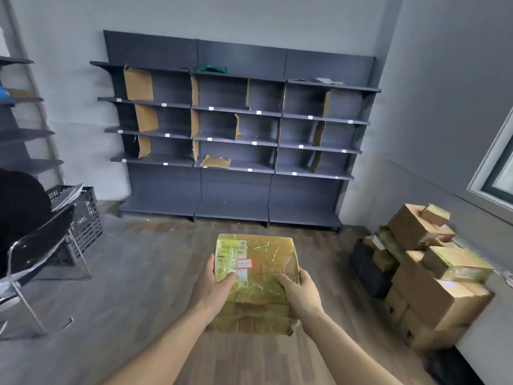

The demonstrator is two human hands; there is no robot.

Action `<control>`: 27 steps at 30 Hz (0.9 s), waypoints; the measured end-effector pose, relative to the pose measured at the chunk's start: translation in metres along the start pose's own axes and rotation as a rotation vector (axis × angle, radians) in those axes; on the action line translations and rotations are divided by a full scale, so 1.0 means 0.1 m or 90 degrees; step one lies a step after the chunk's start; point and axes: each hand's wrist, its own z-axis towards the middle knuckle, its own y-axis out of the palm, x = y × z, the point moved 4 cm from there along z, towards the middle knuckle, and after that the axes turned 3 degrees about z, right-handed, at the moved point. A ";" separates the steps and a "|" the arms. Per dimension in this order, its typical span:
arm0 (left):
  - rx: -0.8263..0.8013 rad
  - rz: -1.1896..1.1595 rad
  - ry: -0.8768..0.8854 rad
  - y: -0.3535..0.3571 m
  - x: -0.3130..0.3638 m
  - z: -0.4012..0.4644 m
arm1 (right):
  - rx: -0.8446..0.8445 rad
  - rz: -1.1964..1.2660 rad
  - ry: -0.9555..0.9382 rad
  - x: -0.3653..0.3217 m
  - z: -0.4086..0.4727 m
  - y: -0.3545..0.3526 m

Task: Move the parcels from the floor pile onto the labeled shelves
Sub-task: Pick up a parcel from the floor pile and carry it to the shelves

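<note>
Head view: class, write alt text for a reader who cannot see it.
Two hands, left and right, hold a taped parcel above the floor. Dark shelves with cardboard dividers stand ahead, a parcel pile lies at the right, and a crate at the left.

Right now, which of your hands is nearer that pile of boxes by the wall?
Right. The right hand holds the parcel on the side facing the pile of boxes; the left hand holds the parcel's far side.
</note>
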 end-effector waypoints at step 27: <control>-0.069 0.023 0.033 1.39 1.35 5.01 | 0.038 -0.024 0.022 -1.26 5.09 0.34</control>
